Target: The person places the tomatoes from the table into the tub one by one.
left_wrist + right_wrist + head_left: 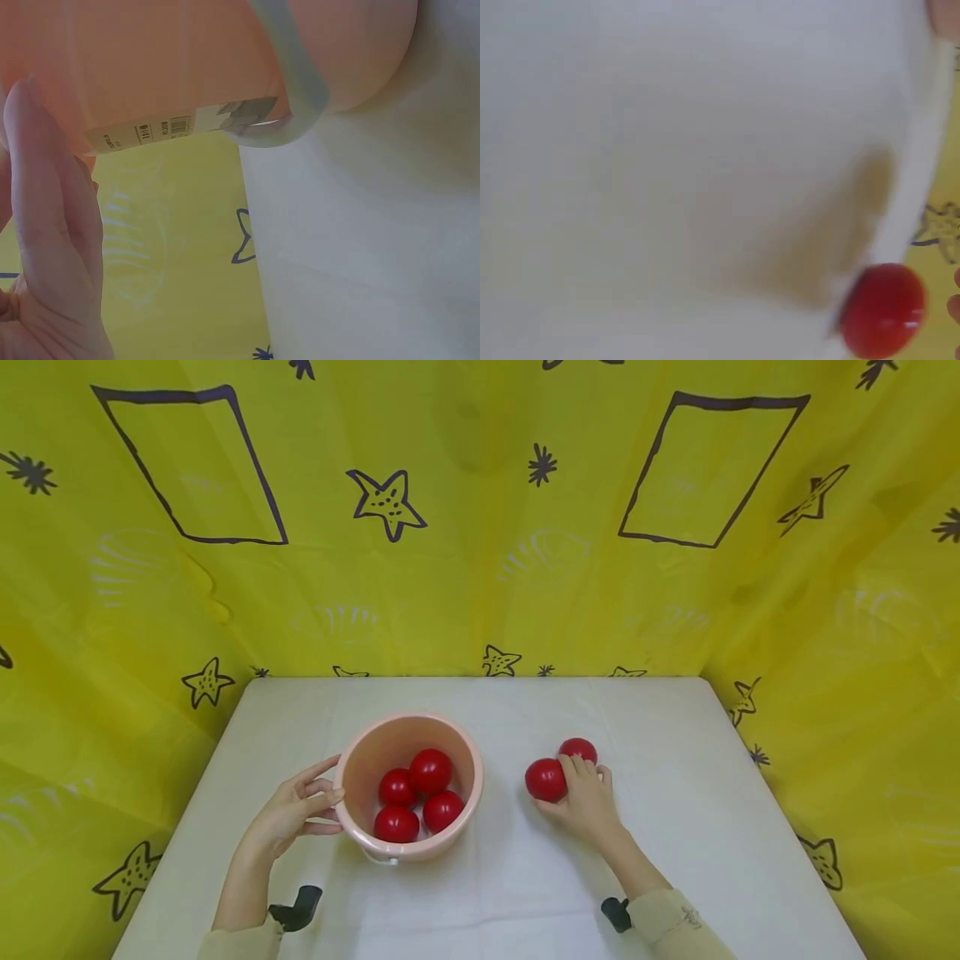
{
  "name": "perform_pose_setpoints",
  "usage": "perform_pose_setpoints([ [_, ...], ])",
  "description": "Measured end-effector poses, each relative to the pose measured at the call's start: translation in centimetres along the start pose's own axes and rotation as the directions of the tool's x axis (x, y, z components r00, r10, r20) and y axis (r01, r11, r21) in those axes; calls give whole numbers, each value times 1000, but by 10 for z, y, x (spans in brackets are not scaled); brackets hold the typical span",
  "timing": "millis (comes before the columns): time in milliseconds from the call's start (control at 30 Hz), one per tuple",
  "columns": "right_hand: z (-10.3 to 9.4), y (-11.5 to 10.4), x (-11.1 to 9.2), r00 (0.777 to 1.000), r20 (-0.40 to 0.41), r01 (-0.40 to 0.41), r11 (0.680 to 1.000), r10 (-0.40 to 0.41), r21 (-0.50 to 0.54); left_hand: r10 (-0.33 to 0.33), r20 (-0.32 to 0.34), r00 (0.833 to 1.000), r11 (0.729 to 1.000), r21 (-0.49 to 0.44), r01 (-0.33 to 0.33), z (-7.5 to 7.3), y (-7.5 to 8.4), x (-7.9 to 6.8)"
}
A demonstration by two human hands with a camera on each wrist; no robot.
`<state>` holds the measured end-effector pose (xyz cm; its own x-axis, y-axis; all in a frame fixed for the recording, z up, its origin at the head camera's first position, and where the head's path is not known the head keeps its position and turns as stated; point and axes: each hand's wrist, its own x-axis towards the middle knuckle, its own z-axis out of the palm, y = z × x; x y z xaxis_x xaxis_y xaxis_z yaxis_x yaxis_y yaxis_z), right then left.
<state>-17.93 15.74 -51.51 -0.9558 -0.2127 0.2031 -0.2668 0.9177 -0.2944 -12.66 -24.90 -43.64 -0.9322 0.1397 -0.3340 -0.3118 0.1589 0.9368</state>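
Observation:
A pink bucket [472, 760] stands left of the middle of the table, with several shiny red balls [431, 772] inside it. My left hand [296, 810] touches the bucket's left side, fingers spread against the rim and outer wall. In the left wrist view, the pale handle [296, 67] hangs down the bucket's outside. To the right of the bucket, my right hand [588, 797] holds a red ball [545, 780] between thumb and fingers. Behind that hand lies another red ball [578, 749], partly hidden by the fingers. One blurred red ball [883, 311] shows in the right wrist view.
A white cloth covers the table [495, 902]. Yellow curtains [465, 593] with drawn stars and frames rise at its back and sides. A printed label [146, 133] is on the bucket's outer wall. Dark straps [298, 908] sit at both wrists.

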Motion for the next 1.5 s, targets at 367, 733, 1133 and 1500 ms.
perform_pose_setpoints([
  [367, -67, -54, 53, 979, -107, 170, 985, -171, -16, 19, 20, 1000, 1000, -14, -19, -1, 0, 0],
  [733, -67, -131, 79, 911, 23, 413, 907, -413, -81, 16, 9, 1000, 1000, -2, -16, 1, 1, 1],
  [1133, -18, -180, 82, 787, 293, 597, 790, -543, -141, 24, 23, 999, 1000, -17, -24, -1, 3, -2],
  [1500, 6, -205, 83, 712, 412, 688, 683, -569, -244, 8, 10, 1000, 1000, -8, -8, -1, 2, -1],
])
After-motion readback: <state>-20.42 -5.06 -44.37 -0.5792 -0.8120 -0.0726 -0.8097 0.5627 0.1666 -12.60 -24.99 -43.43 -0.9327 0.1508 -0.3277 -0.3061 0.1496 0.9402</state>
